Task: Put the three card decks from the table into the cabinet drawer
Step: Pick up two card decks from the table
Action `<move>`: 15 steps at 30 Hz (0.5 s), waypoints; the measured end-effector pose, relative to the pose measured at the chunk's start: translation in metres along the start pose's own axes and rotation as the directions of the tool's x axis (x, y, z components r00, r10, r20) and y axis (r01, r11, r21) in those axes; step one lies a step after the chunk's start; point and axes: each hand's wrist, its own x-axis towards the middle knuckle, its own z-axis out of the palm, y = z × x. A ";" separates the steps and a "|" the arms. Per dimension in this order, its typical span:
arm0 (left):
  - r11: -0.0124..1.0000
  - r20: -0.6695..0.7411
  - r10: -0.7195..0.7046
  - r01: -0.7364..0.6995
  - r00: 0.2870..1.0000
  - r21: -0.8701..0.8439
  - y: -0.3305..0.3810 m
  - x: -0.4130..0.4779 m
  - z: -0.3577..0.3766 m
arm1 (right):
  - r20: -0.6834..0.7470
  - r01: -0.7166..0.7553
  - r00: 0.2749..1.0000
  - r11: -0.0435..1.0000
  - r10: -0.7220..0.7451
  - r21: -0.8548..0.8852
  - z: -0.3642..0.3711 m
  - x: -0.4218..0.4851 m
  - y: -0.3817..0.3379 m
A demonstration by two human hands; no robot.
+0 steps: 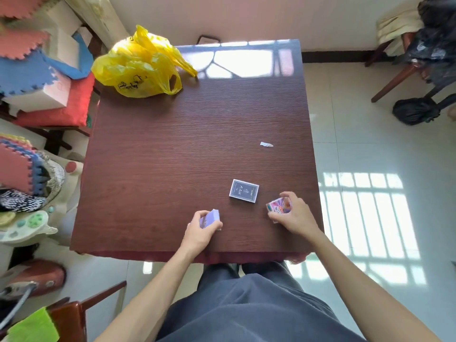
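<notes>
Three card decks are near the front edge of the dark wooden table [172, 156]. My left hand [201, 232] grips a pale purple deck [210, 218], tilted up off the table. A colourful pink deck [280, 206] is held in my right hand [294, 215], close to the table's right front corner. Between and a little beyond the two hands, a dark navy deck [244, 190] lies flat on the table, untouched. No cabinet or drawer is in view.
A yellow plastic bag [140, 65] sits at the table's far left corner. A small white paper scrap [266, 144] lies right of centre. Foam mats and boxes [37, 70] crowd the left; chairs [407, 67] stand at far right and near left [69, 317].
</notes>
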 end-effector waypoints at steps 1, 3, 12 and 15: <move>0.996 0.038 -0.014 0.017 0.999 -0.088 -0.004 -0.008 -0.005 | 0.014 -0.041 0.999 0.987 0.039 0.158 0.001 -0.012 0.006; 0.978 0.106 -0.032 0.053 0.994 -0.201 -0.009 -0.022 -0.012 | 0.055 -0.129 0.992 0.886 0.117 0.446 0.005 -0.035 0.016; 0.997 0.445 -0.005 0.040 0.896 -0.069 -0.017 -0.039 -0.008 | 0.140 -0.235 0.913 0.215 0.383 0.948 0.056 -0.148 0.072; 0.994 0.574 -0.018 -0.048 0.819 0.100 -0.003 -0.031 0.005 | 0.068 -0.102 0.866 0.041 0.495 0.994 0.081 -0.194 0.092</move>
